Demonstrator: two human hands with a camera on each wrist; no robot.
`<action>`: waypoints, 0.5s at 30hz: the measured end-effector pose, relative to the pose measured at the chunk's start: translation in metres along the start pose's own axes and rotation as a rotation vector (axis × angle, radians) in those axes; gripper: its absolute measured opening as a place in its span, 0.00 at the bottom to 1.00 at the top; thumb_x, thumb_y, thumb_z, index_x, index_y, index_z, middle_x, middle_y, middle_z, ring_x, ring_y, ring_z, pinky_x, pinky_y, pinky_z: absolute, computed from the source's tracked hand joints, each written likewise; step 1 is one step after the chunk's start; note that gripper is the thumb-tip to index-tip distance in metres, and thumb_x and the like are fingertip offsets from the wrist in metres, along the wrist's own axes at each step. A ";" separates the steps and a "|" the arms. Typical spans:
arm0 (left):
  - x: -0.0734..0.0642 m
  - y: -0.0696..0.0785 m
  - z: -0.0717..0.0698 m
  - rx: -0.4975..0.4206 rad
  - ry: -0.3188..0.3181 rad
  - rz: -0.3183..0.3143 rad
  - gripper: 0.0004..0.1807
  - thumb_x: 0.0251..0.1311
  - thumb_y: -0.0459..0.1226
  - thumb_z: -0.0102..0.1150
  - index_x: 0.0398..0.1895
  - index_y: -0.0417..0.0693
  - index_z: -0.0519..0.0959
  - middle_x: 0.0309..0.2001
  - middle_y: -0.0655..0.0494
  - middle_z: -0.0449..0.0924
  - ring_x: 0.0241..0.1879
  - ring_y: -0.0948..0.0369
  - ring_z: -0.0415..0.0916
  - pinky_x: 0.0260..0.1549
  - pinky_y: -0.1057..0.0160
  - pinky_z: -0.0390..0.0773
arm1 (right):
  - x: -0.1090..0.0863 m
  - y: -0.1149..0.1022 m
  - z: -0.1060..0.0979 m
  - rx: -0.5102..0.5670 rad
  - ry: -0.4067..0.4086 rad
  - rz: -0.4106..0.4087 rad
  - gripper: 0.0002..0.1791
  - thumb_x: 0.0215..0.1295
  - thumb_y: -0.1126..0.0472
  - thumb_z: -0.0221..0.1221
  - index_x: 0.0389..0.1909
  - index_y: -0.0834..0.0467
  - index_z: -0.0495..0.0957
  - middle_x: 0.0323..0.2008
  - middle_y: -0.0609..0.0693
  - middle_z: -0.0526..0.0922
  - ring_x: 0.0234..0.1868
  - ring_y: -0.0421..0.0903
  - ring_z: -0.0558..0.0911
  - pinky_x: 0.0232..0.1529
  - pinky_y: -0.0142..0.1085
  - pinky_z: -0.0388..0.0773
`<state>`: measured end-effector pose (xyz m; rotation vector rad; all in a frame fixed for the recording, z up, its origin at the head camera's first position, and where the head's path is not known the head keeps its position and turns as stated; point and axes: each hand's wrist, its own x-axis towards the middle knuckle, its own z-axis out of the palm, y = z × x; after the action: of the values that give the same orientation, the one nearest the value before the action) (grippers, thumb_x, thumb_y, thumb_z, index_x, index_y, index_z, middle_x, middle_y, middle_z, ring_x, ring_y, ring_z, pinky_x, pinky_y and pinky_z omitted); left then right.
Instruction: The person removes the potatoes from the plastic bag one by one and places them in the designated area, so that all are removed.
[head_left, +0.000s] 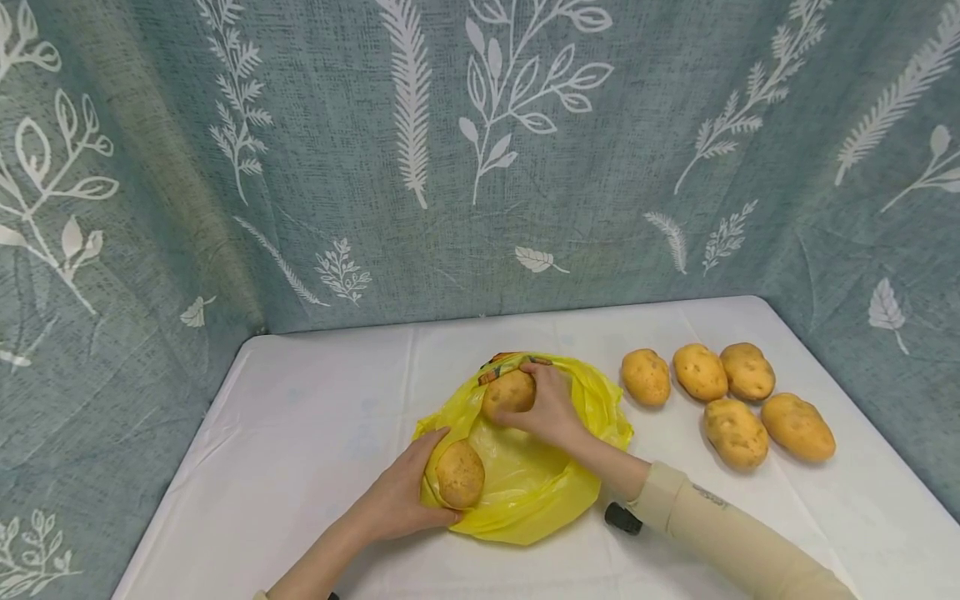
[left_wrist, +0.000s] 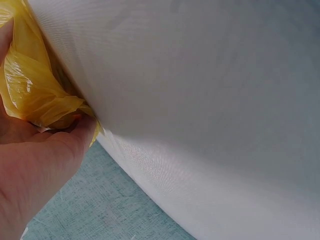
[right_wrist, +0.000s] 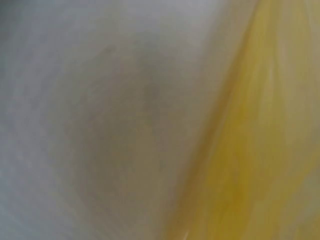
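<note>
A yellow plastic bag [head_left: 525, 467] lies spread wide on the table, its mouth facing up. My right hand [head_left: 551, 408] reaches into it from the right and grips a potato [head_left: 507, 393] near the bag's far side. Another potato [head_left: 460, 474] rests inside at the left. Around that left side my left hand [head_left: 405, 492] holds the bag, thumb at the near edge and fingers at the far one. The left wrist view shows the left hand [left_wrist: 40, 170] against the crumpled bag [left_wrist: 37, 85]. Only blurred yellow bag [right_wrist: 260, 150] and white cloth appear in the right wrist view.
Several loose potatoes [head_left: 737, 435] lie in a group to the right of the bag. A white cloth [head_left: 315, 417] covers the table. Patterned blue-green curtains [head_left: 450, 250] hang behind it and at both sides. A small black object [head_left: 622, 518] shows under the right forearm.
</note>
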<state>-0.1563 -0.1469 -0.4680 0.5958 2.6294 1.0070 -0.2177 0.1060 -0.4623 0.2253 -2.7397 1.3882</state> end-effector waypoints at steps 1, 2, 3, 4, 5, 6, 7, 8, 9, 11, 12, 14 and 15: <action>0.000 0.001 0.000 -0.001 -0.001 -0.001 0.60 0.40 0.54 0.78 0.75 0.48 0.54 0.72 0.42 0.56 0.69 0.42 0.56 0.62 0.36 0.61 | 0.000 0.000 0.001 -0.011 0.002 -0.008 0.47 0.47 0.52 0.76 0.64 0.66 0.64 0.62 0.64 0.65 0.64 0.61 0.62 0.62 0.55 0.64; 0.000 0.001 -0.001 -0.002 -0.001 0.000 0.60 0.40 0.54 0.78 0.75 0.47 0.55 0.72 0.42 0.56 0.69 0.42 0.56 0.61 0.36 0.61 | 0.001 0.000 0.002 -0.024 0.002 -0.013 0.48 0.46 0.52 0.76 0.65 0.65 0.64 0.61 0.63 0.65 0.64 0.61 0.63 0.62 0.55 0.64; 0.000 0.001 -0.001 -0.004 0.000 0.000 0.60 0.40 0.54 0.78 0.75 0.47 0.55 0.72 0.41 0.56 0.69 0.41 0.56 0.61 0.36 0.61 | 0.001 0.000 0.003 -0.034 0.000 -0.016 0.48 0.46 0.51 0.76 0.65 0.65 0.63 0.61 0.63 0.65 0.63 0.61 0.63 0.62 0.55 0.64; 0.000 0.002 -0.001 -0.007 0.000 0.000 0.60 0.40 0.55 0.78 0.75 0.48 0.55 0.72 0.41 0.56 0.69 0.41 0.56 0.61 0.35 0.61 | 0.002 0.001 0.004 -0.038 0.002 -0.022 0.49 0.46 0.51 0.77 0.65 0.65 0.63 0.61 0.63 0.65 0.63 0.61 0.63 0.61 0.55 0.65; -0.001 0.003 -0.002 -0.010 0.000 0.001 0.60 0.40 0.54 0.78 0.75 0.48 0.55 0.72 0.41 0.56 0.69 0.41 0.56 0.61 0.35 0.61 | 0.002 0.001 0.005 -0.043 0.002 -0.024 0.49 0.46 0.51 0.77 0.65 0.65 0.63 0.60 0.63 0.65 0.63 0.61 0.63 0.61 0.55 0.65; -0.001 0.003 -0.002 -0.012 0.000 0.001 0.60 0.40 0.54 0.78 0.75 0.48 0.55 0.72 0.41 0.56 0.69 0.41 0.56 0.61 0.35 0.61 | 0.003 0.001 0.005 -0.047 0.001 -0.026 0.49 0.45 0.51 0.77 0.65 0.65 0.62 0.60 0.63 0.64 0.62 0.61 0.63 0.60 0.55 0.66; -0.001 0.003 -0.002 -0.015 0.001 0.001 0.60 0.40 0.55 0.78 0.75 0.48 0.55 0.72 0.41 0.56 0.69 0.41 0.56 0.61 0.35 0.61 | 0.004 0.001 0.006 -0.049 0.001 -0.025 0.50 0.45 0.51 0.77 0.66 0.65 0.62 0.60 0.63 0.64 0.62 0.61 0.63 0.61 0.55 0.65; -0.001 0.004 -0.002 -0.016 0.002 0.003 0.60 0.39 0.54 0.78 0.75 0.48 0.55 0.72 0.41 0.57 0.69 0.40 0.56 0.60 0.34 0.62 | 0.004 0.000 0.007 -0.051 0.002 -0.023 0.50 0.45 0.52 0.77 0.66 0.65 0.61 0.60 0.63 0.64 0.62 0.61 0.63 0.61 0.55 0.65; -0.001 0.004 -0.002 -0.016 0.003 0.002 0.60 0.39 0.55 0.78 0.75 0.48 0.55 0.72 0.41 0.56 0.69 0.40 0.56 0.60 0.34 0.61 | 0.005 0.000 0.008 -0.053 0.004 -0.022 0.51 0.45 0.52 0.77 0.66 0.65 0.61 0.60 0.63 0.64 0.62 0.61 0.63 0.61 0.55 0.65; -0.001 0.004 -0.002 -0.015 0.004 0.006 0.60 0.39 0.54 0.78 0.75 0.48 0.55 0.72 0.41 0.56 0.69 0.40 0.56 0.60 0.34 0.62 | 0.005 0.000 0.009 -0.060 0.006 -0.017 0.51 0.44 0.52 0.78 0.66 0.65 0.61 0.60 0.64 0.63 0.63 0.61 0.63 0.61 0.54 0.65; -0.001 0.004 -0.002 -0.013 0.004 0.006 0.60 0.40 0.54 0.78 0.75 0.48 0.55 0.72 0.41 0.56 0.69 0.40 0.56 0.60 0.34 0.62 | 0.006 0.000 0.009 -0.064 0.008 -0.015 0.52 0.44 0.52 0.78 0.66 0.65 0.60 0.60 0.64 0.63 0.63 0.61 0.62 0.61 0.54 0.65; 0.000 0.004 -0.002 -0.013 0.006 0.006 0.60 0.40 0.54 0.78 0.75 0.47 0.55 0.72 0.41 0.57 0.69 0.41 0.56 0.61 0.35 0.61 | 0.006 0.000 0.010 -0.073 0.011 -0.014 0.52 0.44 0.53 0.78 0.66 0.66 0.60 0.60 0.64 0.63 0.63 0.62 0.62 0.62 0.54 0.65; 0.000 0.004 -0.001 -0.011 0.006 0.006 0.60 0.40 0.54 0.78 0.75 0.47 0.55 0.72 0.41 0.57 0.69 0.41 0.56 0.61 0.35 0.61 | 0.006 0.000 0.010 -0.076 0.013 -0.014 0.52 0.44 0.53 0.78 0.66 0.66 0.60 0.60 0.64 0.63 0.63 0.62 0.62 0.61 0.54 0.64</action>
<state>-0.1556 -0.1451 -0.4643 0.5995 2.6272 1.0259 -0.2235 0.0972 -0.4672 0.2302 -2.7678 1.2747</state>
